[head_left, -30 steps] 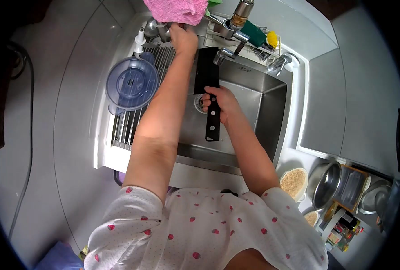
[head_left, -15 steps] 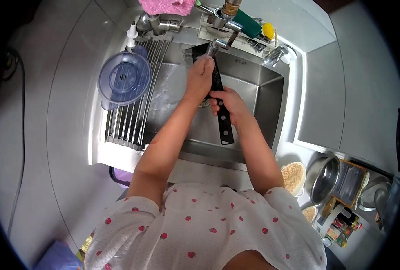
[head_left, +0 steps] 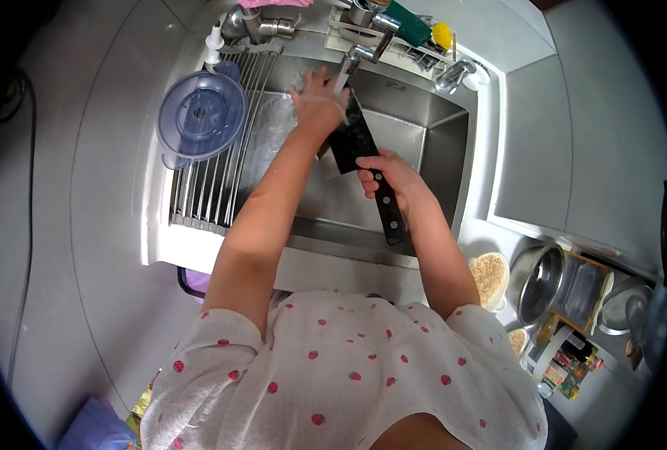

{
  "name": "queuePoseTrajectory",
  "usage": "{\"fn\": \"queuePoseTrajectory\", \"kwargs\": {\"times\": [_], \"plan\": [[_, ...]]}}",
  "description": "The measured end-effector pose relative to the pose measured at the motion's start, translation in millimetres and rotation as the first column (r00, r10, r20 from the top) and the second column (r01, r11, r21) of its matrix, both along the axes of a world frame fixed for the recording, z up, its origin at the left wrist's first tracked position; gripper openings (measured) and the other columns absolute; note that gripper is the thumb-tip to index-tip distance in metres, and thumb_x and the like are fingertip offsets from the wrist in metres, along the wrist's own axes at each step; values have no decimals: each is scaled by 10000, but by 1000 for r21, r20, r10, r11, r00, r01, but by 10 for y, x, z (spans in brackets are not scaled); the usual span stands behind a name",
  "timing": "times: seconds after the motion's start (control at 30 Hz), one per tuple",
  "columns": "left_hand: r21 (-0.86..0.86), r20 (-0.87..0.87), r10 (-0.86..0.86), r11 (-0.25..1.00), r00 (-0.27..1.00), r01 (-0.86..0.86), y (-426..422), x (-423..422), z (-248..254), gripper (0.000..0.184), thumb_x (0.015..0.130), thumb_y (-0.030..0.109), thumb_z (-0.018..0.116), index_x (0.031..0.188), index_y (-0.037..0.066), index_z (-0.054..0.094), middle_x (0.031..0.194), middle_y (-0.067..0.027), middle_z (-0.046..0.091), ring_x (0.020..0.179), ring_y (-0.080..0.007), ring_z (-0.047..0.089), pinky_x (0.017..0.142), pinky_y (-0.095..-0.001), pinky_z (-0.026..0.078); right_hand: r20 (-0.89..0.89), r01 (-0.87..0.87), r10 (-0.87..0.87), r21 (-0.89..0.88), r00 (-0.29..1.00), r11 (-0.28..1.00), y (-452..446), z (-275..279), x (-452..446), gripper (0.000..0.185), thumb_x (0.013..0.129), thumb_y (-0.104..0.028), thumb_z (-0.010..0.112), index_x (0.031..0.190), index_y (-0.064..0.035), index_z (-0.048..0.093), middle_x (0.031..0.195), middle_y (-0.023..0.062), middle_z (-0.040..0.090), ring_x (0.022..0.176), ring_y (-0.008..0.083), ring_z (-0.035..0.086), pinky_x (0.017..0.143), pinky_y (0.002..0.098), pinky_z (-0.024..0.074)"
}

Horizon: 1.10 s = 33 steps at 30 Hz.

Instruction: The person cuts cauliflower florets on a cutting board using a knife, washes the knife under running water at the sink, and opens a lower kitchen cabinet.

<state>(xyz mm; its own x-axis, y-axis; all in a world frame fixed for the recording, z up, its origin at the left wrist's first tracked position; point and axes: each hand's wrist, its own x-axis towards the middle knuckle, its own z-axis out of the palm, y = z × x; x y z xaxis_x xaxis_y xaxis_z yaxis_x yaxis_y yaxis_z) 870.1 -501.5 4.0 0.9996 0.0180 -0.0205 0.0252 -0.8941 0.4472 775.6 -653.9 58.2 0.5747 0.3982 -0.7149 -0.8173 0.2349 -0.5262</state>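
Note:
A black cleaver (head_left: 354,142) with a riveted handle is held tilted over the steel sink (head_left: 444,146). My right hand (head_left: 390,177) is wrapped round its handle, near where the blade begins. Spread fingers show on my left hand (head_left: 320,103), which is at the far end of the blade, beside the running water. Whether its palm touches the blade, I cannot tell. Water falls from the faucet (head_left: 357,54) onto that hand and the blade's upper end, partly hiding the blade there.
On the left, a roll-up metal rack (head_left: 232,180) carries a clear bluish plastic lid (head_left: 200,112). Behind the sink stands a caddy (head_left: 341,34) with a green item and a yellow brush. A steel bowl (head_left: 537,283) and a white container of grain (head_left: 489,279) are at the right.
My left hand has moved left off the blade and its fingers have spread. My right hand still grips the handle; the cleaver has turned, showing more of its broad face.

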Motion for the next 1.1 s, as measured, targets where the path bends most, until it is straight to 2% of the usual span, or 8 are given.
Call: {"fn": "queuePoseTrajectory", "kwargs": {"times": [0.23, 0.3, 0.33, 0.4, 0.5, 0.63, 0.97, 1.1], "plan": [[-382, 342, 301, 910, 890, -161, 130, -480, 34, 369, 923, 296, 518, 1168, 32, 599, 1201, -144, 583, 1124, -291, 533, 978, -422, 370, 295, -168, 415, -606, 861, 777, 205, -9, 58, 153, 842, -113, 592, 960, -27, 545, 624, 75, 559, 513, 182, 548, 479, 318, 442], [-829, -204, 415, 408, 887, -382, 0, -666, 143, 272, 923, 238, 544, 1022, 0, 631, 998, -134, 637, 842, -249, 617, 772, -364, 477, 460, 344, 784, -878, 417, 332, 279, -73, -39, 315, 797, -115, 628, 1094, -32, 567, 717, 136, 619, 628, 286, 613, 582, 382, 492], [-828, -207, 413, 408, 887, -384, -7, -676, 135, 272, 923, 238, 544, 1022, 0, 631, 998, -134, 637, 842, -249, 617, 772, -364, 477, 458, 342, 784, -879, 419, 331, 317, -47, -75, 315, 797, -115, 628, 1094, -32, 567, 717, 136, 619, 628, 286, 613, 582, 382, 492], [-819, -569, 132, 3, 812, -574, -19, -699, 102, 162, 910, 163, 565, 965, 13, 592, 933, -105, 619, 732, -205, 602, 634, -330, 495, 347, 335, 830, -919, 437, 208, 389, 32, -127, 305, 762, -95, 611, 1065, -63, 594, 797, 175, 618, 752, 349, 637, 647, 441, 516], [-736, -649, 136, -363, 749, -572, -11, -655, -75, 104, 893, 118, 597, 961, 43, 571, 884, -69, 617, 779, -196, 590, 695, -357, 474, 381, 418, 856, -881, 350, 221, 382, -62, -158, 385, 761, -77, 606, 1144, -84, 572, 875, 167, 603, 771, 351, 630, 670, 433, 520], [-719, -607, 121, -503, 785, -479, 24, -591, -104, 114, 906, 107, 584, 1003, 50, 563, 938, -69, 627, 843, -225, 612, 742, -369, 496, 466, 438, 817, -847, 340, 301, 325, -94, -112, 454, 723, -72, 677, 1161, -121, 570, 941, 117, 587, 839, 342, 606, 699, 417, 501], [-707, -626, 124, -507, 770, -493, -190, -772, -249, 341, 935, 318, 556, 1049, -1, 524, 982, -98, 618, 811, -226, 632, 734, -334, 521, 354, 300, 814, -925, 460, 232, 118, 98, -336, 469, 763, -124, 668, 1212, -116, 532, 926, 137, 594, 807, 359, 606, 701, 435, 493], [-716, -660, 36, 272, 750, -643, 74, -637, 121, 421, 924, 413, 538, 894, -2, 598, 717, -95, 614, 669, -223, 629, 624, -320, 501, 549, 327, 662, -836, 509, 441, 55, -51, -256, 371, 797, -145, 633, 1152, -59, 566, 787, 111, 604, 679, 279, 622, 603, 365, 498]]}}
